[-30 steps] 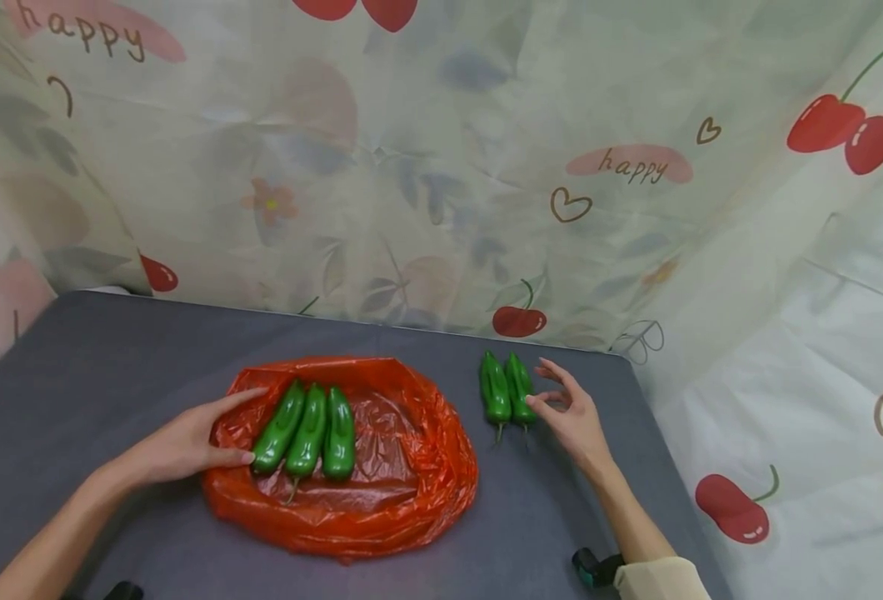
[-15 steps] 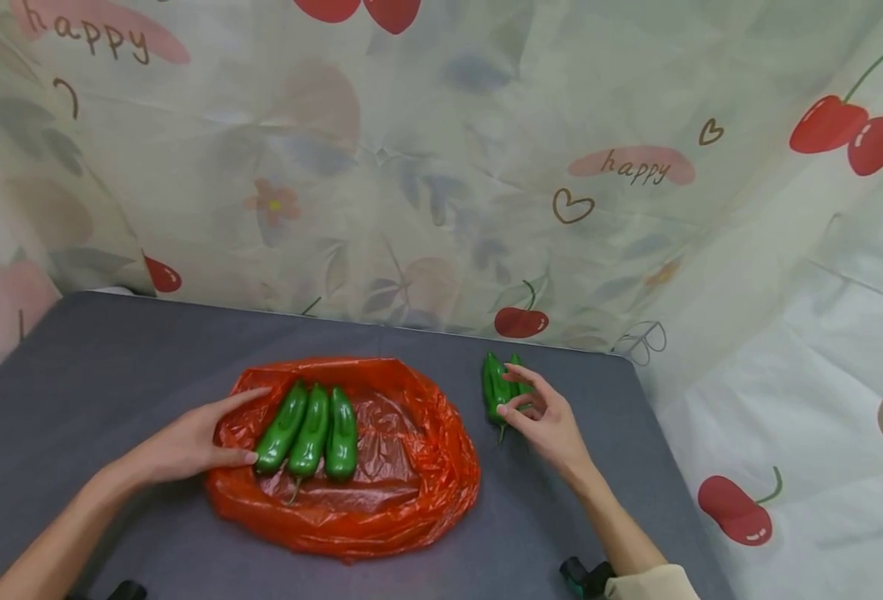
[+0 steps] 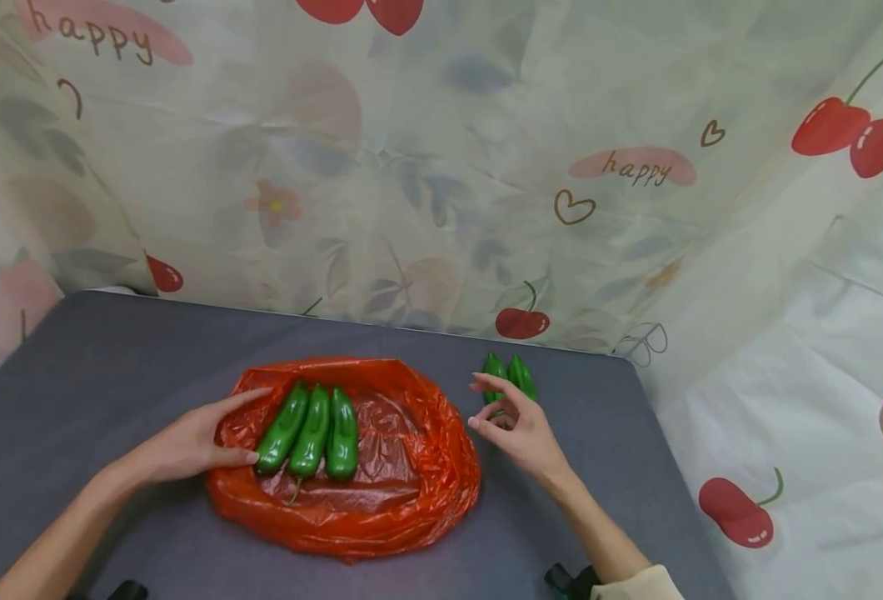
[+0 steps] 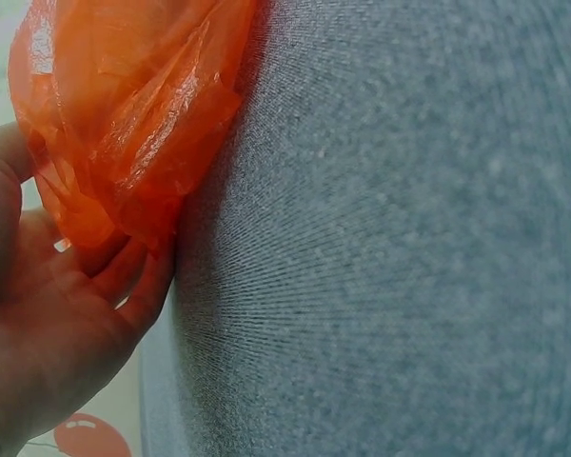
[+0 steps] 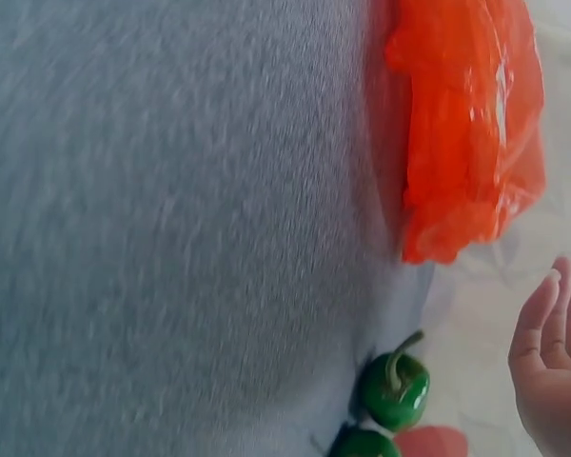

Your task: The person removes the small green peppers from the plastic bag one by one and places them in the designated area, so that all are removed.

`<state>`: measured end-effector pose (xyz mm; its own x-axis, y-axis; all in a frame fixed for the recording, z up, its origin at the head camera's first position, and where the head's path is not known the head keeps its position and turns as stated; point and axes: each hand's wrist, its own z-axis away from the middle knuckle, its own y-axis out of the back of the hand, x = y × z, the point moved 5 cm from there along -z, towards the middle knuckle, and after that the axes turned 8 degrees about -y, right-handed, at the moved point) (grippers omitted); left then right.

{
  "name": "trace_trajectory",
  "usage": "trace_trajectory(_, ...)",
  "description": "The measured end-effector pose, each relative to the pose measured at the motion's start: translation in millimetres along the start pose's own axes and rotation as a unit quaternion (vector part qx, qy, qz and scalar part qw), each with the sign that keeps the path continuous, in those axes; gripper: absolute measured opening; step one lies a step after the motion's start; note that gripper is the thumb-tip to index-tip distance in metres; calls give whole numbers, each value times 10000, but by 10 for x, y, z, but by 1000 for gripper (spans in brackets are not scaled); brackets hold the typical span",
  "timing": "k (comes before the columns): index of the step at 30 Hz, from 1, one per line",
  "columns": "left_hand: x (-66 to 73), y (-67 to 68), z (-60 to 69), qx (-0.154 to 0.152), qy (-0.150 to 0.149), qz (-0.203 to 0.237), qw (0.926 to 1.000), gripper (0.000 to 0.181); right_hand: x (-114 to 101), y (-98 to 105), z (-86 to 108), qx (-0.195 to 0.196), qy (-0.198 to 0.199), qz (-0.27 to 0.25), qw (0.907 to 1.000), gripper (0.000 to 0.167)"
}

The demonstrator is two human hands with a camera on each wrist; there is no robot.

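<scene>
An orange-red plastic bag (image 3: pixel 336 533) lies spread with its mouth up and its rim rolled outward. Three green chili peppers (image 3: pixel 310 433) lie side by side in its left part. My left hand (image 3: pixel 182 446) holds the bag's left rim, thumb inside by the leftmost pepper; in the left wrist view its fingers bend under the plastic (image 4: pixel 133 143). My right hand (image 3: pixel 520 437) hovers between the bag and two more green peppers (image 3: pixel 521 379), partly hiding them in the head view. Nothing is in its fingers; the right wrist view shows it apart from the stemmed pepper (image 5: pixel 397 390).
A dark grey cloth-covered table (image 3: pixel 149 350) bears everything. Behind it hangs a pale curtain (image 3: pixel 426 167) with cherries and "happy" prints, continuing down the right side. A small black device (image 3: pixel 572 581) sits at my right wrist.
My right hand has moved left, from beside the two peppers, across in front of them, toward the bag. My left hand, the bag and all peppers stay in place.
</scene>
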<state>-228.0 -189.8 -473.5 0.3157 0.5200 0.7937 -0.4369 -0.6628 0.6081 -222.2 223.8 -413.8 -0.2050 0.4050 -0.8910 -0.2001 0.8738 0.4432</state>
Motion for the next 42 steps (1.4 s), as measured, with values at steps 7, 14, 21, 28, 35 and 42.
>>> trace_trajectory(7, 3, -9, -10, -36, -48, -22, 10000, 88, 92, -173, -23, -222, 48, -255, 9994, 55)
trace_trajectory(14, 1, -3, 4, -18, -37, -69, 10000, 88, 41, -332, -45, -434, 136, -380, 9982, 56)
trace_trajectory(21, 6, -9, 7, -9, -37, -71, 10000, 89, 9, -465, -43, -603, 127, -507, 9968, 56)
trace_trajectory(28, 25, 4, -2, 15, -62, -68, 10000, 88, -43, -648, -62, -805, 59, -448, 9957, 55)
trace_trajectory(35, 19, 5, -5, 30, -18, -56, 10000, 88, -79, -837, -94, -884, 14, -438, 9951, 56)
trace_trajectory(42, 5, -7, -9, 53, -18, 26, 10000, 88, -181, -986, -109, -1019, -236, -383, 9938, 58)
